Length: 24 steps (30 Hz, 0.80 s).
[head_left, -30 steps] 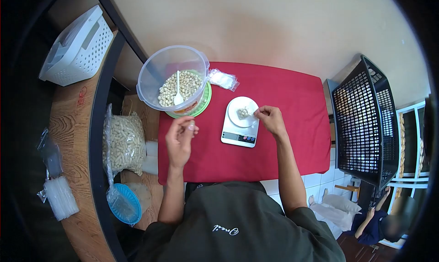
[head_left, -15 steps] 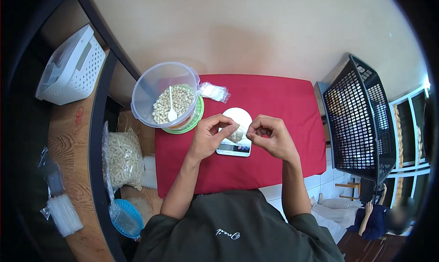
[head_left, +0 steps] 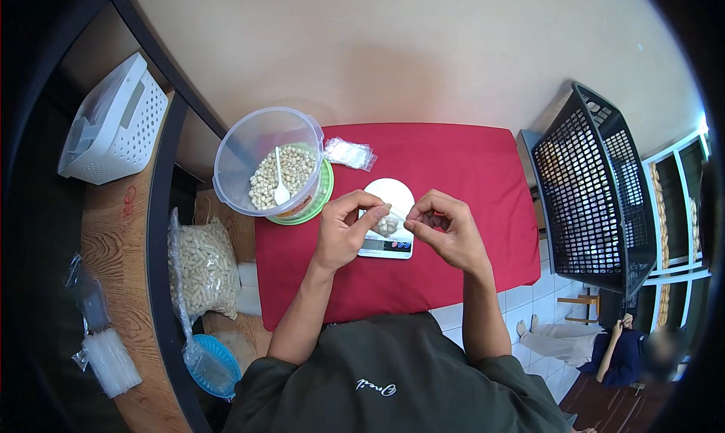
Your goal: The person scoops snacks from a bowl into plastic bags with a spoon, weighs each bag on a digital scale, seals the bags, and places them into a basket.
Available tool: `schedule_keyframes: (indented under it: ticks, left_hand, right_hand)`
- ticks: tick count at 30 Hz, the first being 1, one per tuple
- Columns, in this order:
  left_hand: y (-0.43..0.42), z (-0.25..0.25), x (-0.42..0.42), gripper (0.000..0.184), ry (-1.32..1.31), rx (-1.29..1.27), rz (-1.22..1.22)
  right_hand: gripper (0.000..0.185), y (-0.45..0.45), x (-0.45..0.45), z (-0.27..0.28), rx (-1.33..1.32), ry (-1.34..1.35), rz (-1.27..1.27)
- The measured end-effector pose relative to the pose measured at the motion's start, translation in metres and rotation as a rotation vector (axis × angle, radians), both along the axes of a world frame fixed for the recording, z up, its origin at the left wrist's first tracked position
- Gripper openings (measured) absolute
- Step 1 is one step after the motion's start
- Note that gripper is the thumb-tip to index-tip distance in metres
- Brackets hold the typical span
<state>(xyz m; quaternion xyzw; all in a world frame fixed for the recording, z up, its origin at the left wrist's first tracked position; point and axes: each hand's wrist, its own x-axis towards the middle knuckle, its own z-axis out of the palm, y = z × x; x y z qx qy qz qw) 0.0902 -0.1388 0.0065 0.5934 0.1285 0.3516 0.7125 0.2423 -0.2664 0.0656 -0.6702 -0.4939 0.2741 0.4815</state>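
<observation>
A small clear bag of pale round pieces (head_left: 387, 225) hangs between my hands, over the white kitchen scale (head_left: 391, 195). My left hand (head_left: 349, 228) pinches its left top corner between thumb and finger. My right hand (head_left: 445, 229) pinches the other top corner, its remaining fingers curled. The bag and hands partly cover the scale's plate. At the left of the red cloth stands a clear tub (head_left: 230, 157) of the same pale pieces (head_left: 291, 169), with a white spoon (head_left: 281, 184) lying in it.
Flat clear bags (head_left: 350, 154) lie behind the scale. Under the tub is a green lid (head_left: 326, 184). A black crate (head_left: 593, 199) stands to the right. At the left are a white basket (head_left: 124, 131), a large filled bag (head_left: 204, 267) and a blue basket (head_left: 211, 365). A person (head_left: 619, 354) sits at lower right.
My hands have come together over the scale. The small bag is off the plate and held up between both hands. The view has shifted slightly.
</observation>
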Motion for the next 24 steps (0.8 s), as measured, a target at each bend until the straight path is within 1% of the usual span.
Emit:
schedule_keyframes:
  ticks: [3,5,7,8,9,10,11,13,17,18,19,20,21,23,24]
  left_hand:
    - [0.000,0.000,-0.002,0.007,0.000,0.035,0.032]
    - [0.001,0.001,-0.002,0.007,0.001,0.054,0.037]
    - [0.000,0.003,-0.003,0.007,0.099,0.236,0.024]
    - [-0.001,0.004,-0.002,0.007,0.099,0.237,0.019]
    - [-0.003,0.005,0.001,0.007,0.100,0.320,0.073]
    - [-0.005,0.006,0.003,0.007,0.100,0.403,0.128]
    - [-0.006,0.008,0.004,0.007,0.099,0.403,0.126]
    - [-0.008,0.012,0.004,0.008,0.146,0.452,0.180]
    - [-0.010,0.016,0.004,0.006,0.156,0.442,0.182]
    - [-0.010,0.019,0.004,0.004,0.165,0.478,0.215]
    - [-0.009,0.021,0.006,0.003,0.170,0.515,0.245]
    - [-0.008,0.020,0.007,0.003,0.158,0.518,0.229]
    - [-0.010,0.017,0.008,0.002,0.149,0.512,0.263]
    - [-0.015,0.015,0.011,0.004,0.149,0.467,0.279]
    - [-0.017,0.009,0.014,0.004,0.130,0.459,0.286]
  right_hand:
    - [0.013,-0.001,-0.001,-0.007,0.038,0.078,-0.011]
    - [0.015,0.000,-0.001,-0.008,0.090,-0.018,-0.031]
    - [0.016,0.002,-0.003,-0.007,0.089,-0.029,-0.017]
    - [0.017,0.003,-0.005,-0.007,0.085,-0.039,0.000]
    - [0.017,0.004,-0.007,-0.004,0.085,-0.039,-0.004]
    - [0.014,0.005,-0.009,-0.001,0.023,-0.041,-0.032]
    - [0.012,0.007,-0.011,0.002,-0.039,-0.042,-0.058]
    - [0.011,0.009,-0.012,0.004,-0.039,-0.047,-0.070]
    - [0.010,0.014,-0.012,0.007,-0.020,-0.070,-0.059]
    - [0.010,0.014,-0.013,0.005,-0.021,-0.070,-0.070]
    - [0.010,0.015,-0.015,0.003,0.017,-0.044,-0.072]
    - [0.010,0.016,-0.015,0.000,0.056,-0.023,-0.080]
    - [0.008,0.016,-0.015,-0.006,0.086,0.014,-0.082]
    - [0.007,0.011,-0.015,-0.011,0.103,0.102,-0.076]
    - [0.007,0.006,-0.014,-0.012,0.085,0.096,-0.079]
